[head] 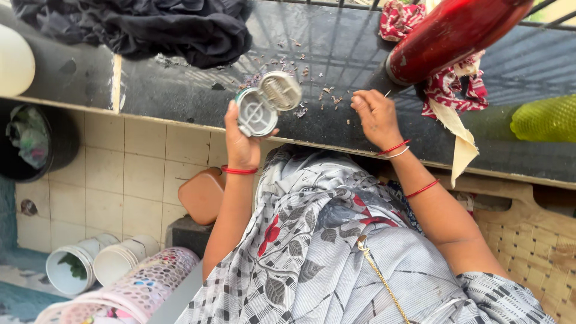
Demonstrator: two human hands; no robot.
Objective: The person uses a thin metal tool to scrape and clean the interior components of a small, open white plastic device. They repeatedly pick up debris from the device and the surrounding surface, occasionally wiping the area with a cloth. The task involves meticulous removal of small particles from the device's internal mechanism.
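So the left hand point(241, 143) is wrapped around a small round metal container point(257, 112) with a hinged lid point(280, 90) flipped open, the lid sticking out at about 1 o'clock from the base. Fingers are closed snug around the bottom half, held up just over the front edge of the dark stone counter point(180, 90). There's a ribbed or grated pattern inside the lid (can't make out what, if anything, is in the base).

The right hand point(375, 117) is at 3 o'clock from the container, resting on the counter with the fingertips point(358, 101) pinched narrow together, right at a scatter of dry flaky bits point(327, 96) lying on the stone. Whether it actually has a flake between the fingers I can't tell, too small. Red thread bangles on both wrists, plus a thin pale one on the right.

Around all that: a crumpled black cloth point(162, 27) at 11 o'clock from the container, well apart from it. A red cylinder-shaped bottle point(450, 33) lies tilted at 1 o'clock from the right hand, sitting on a red and white patterned cloth point(450, 90) that hangs over the counter edge. A yellow-green mesh thing point(543, 120) is out at 3 o'clock by the frame edge.

Down below the counter, at 7 o'clock, there are two white buckets point(99, 264) side by side and a pink perforated basket point(144, 288) just beside them, with a brown lidded tub point(203, 195) against the tiled wall.
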